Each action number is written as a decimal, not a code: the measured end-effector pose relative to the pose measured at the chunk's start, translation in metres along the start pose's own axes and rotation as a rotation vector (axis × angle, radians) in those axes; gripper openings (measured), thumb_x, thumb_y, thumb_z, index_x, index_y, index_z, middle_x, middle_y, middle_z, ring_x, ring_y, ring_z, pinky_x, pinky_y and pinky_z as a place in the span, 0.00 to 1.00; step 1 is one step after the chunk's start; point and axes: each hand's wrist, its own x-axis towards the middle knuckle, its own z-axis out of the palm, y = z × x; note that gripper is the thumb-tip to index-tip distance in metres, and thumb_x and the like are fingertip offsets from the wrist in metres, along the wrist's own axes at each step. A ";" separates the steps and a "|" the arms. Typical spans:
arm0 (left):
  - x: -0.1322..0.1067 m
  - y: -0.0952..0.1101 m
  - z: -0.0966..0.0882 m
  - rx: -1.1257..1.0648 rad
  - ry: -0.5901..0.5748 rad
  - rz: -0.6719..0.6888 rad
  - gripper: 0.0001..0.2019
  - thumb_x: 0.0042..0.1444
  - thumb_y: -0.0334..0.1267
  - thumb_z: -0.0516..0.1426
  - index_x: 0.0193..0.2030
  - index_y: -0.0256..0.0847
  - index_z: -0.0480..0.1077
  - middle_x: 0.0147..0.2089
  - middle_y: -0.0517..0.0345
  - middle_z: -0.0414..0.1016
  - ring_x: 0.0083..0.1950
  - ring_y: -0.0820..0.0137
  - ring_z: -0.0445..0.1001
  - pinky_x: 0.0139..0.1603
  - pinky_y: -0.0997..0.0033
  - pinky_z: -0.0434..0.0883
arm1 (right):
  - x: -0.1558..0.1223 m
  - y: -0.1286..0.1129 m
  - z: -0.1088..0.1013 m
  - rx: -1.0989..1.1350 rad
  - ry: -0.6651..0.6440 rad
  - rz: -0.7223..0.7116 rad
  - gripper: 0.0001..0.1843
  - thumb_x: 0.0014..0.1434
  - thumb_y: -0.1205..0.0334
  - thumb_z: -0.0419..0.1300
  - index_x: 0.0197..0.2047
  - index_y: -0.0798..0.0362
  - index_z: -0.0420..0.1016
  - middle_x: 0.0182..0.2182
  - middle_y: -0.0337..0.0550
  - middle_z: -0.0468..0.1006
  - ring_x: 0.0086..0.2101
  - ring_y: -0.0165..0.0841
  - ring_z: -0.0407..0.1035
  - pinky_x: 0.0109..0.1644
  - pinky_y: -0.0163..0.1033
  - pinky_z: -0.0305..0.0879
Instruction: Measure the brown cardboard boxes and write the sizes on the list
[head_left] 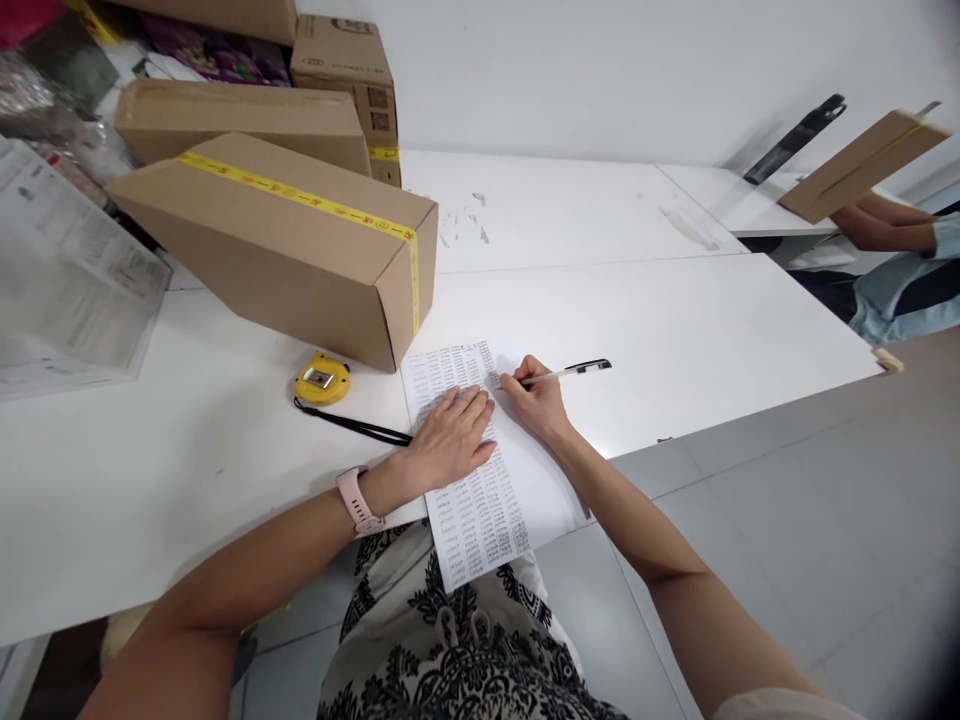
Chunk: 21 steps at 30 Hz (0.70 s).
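Over the patterned dress (450, 650) at lower centre, a printed sheet (487, 510) overhangs the table (675, 320) edge. The left hand (450, 440) lies flat on it, fingers spread. The right hand (536, 400) pinches a pen (574, 371) at centre frame, tip on the sheet.

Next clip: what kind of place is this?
Probably a packing or shipping room: taped cardboard boxes on a white table, a tape measure beside them, and the right hand holding a pen to a printed list.
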 end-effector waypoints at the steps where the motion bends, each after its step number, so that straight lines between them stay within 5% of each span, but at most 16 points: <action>1: 0.000 0.000 0.000 0.005 0.002 0.000 0.24 0.70 0.44 0.49 0.66 0.29 0.65 0.69 0.37 0.68 0.73 0.52 0.60 0.72 0.50 0.54 | 0.000 0.000 0.000 0.000 -0.004 -0.002 0.17 0.53 0.56 0.62 0.24 0.49 0.56 0.22 0.32 0.59 0.25 0.28 0.53 0.29 0.37 0.54; 21: 0.000 0.000 0.000 -0.012 -0.007 -0.002 0.25 0.70 0.44 0.49 0.66 0.30 0.65 0.69 0.37 0.67 0.73 0.52 0.60 0.73 0.49 0.54 | 0.002 0.000 0.002 -0.009 -0.009 -0.002 0.16 0.52 0.56 0.62 0.24 0.48 0.57 0.21 0.32 0.59 0.25 0.28 0.52 0.29 0.37 0.51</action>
